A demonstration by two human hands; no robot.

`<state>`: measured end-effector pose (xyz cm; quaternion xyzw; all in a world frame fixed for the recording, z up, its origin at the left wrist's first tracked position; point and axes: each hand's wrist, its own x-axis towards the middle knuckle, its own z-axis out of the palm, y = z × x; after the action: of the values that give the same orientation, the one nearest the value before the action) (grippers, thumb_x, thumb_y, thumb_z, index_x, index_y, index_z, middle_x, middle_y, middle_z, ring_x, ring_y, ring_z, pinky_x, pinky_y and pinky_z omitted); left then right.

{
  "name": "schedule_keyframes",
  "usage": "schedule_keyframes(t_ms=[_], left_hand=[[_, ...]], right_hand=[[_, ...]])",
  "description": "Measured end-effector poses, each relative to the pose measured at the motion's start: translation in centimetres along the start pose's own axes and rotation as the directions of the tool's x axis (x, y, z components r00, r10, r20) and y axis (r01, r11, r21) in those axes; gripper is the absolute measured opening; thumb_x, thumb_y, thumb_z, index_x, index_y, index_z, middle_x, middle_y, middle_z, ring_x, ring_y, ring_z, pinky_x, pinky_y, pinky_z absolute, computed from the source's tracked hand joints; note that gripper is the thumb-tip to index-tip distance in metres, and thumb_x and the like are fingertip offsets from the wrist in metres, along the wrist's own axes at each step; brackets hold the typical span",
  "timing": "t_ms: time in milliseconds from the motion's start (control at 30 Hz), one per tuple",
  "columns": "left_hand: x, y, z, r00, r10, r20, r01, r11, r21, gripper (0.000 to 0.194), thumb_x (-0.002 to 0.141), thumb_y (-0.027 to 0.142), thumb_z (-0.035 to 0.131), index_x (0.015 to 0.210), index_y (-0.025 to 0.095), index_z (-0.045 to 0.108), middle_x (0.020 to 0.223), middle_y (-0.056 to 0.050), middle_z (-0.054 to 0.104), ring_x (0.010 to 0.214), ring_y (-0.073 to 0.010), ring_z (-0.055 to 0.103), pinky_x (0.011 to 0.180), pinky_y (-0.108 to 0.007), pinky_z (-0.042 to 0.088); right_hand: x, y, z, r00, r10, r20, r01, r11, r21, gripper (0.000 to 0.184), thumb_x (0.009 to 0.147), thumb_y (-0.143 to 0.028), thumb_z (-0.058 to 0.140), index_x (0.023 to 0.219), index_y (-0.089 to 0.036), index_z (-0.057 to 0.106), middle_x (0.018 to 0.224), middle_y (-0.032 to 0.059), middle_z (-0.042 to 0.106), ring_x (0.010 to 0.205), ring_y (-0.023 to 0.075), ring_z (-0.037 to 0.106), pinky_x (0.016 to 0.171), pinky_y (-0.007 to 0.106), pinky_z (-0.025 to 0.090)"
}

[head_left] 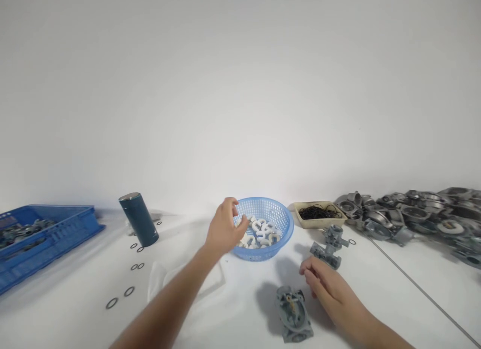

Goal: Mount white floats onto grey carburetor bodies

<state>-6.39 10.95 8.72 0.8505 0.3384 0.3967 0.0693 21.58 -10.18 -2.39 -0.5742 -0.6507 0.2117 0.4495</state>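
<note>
My left hand (227, 227) is over the left rim of a round blue plastic basket (283, 221), its thumb and fingers curved but apart. White U-shaped pieces (259, 234), which look like carburetor floats, lie in the basket. Close to the front, a grey metal carburetor body (292, 311) rests on the table, its round open side facing up and a small brass-coloured part inside. My right hand (328, 289) hovers just right of it, fingers curled with the tips close to the thumb; anything between them is hidden. Beyond that hand lie more grey metal castings (326, 252).
A cream tray (321, 222) holds thin black rings. Metal castings (409, 213) are heaped along the right. On the left are a dark teal tumbler (139, 219), several flat rings (129, 291) and a blue crate (52, 248) of metal parts. Something white (214, 281) lies beneath my left forearm.
</note>
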Motion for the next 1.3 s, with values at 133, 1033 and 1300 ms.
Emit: schedule_keyframes(t_ms=[133, 1033, 1300], left_hand=[[5.7, -1.4, -0.5, 0.770, -0.065, 0.635, -0.021, 0.992, 0.128, 0.035, 0.112, 0.042, 0.080, 0.137, 0.018, 0.073, 0.130, -0.010, 0.077, 0.108, -0.0262, 0.077, 0.095, -0.046, 0.069], [8.1, -0.8, 1.5, 0.706, -0.257, 0.660, 0.068, 0.952, 0.298, 0.038, 0.113, 0.040, 0.080, 0.143, 0.018, 0.073, 0.146, -0.013, 0.074, 0.125, -0.0315, 0.076, 0.107, -0.054, 0.068], [1.8, 3.9, 0.4, 0.890, -0.266, 0.370, 0.358, 0.911, -0.207, 0.040, 0.115, 0.057, 0.070, 0.115, 0.018, 0.070, 0.096, -0.001, 0.069, 0.075, -0.0169, 0.065, 0.070, -0.032, 0.059]], right_hand=[[0.4, 0.1, 0.0, 1.000, -0.003, -0.010, 0.003, 1.000, -0.012, 0.049, 0.124, -0.063, 0.033, 0.108, -0.027, 0.062, 0.093, 0.0030, 0.066, 0.083, 0.0261, 0.064, 0.073, 0.037, 0.051], [0.4, -1.7, -1.4, 0.997, -0.020, 0.072, 0.028, 0.993, -0.113, 0.033, 0.121, -0.047, 0.039, 0.107, -0.027, 0.061, 0.097, 0.0035, 0.068, 0.091, 0.0288, 0.066, 0.084, 0.043, 0.052], [0.1, -1.2, -1.1, 0.998, -0.016, 0.055, 0.020, 0.997, -0.075, 0.036, 0.124, -0.051, 0.035, 0.112, -0.029, 0.062, 0.090, 0.0014, 0.065, 0.080, 0.0260, 0.062, 0.072, 0.038, 0.049]])
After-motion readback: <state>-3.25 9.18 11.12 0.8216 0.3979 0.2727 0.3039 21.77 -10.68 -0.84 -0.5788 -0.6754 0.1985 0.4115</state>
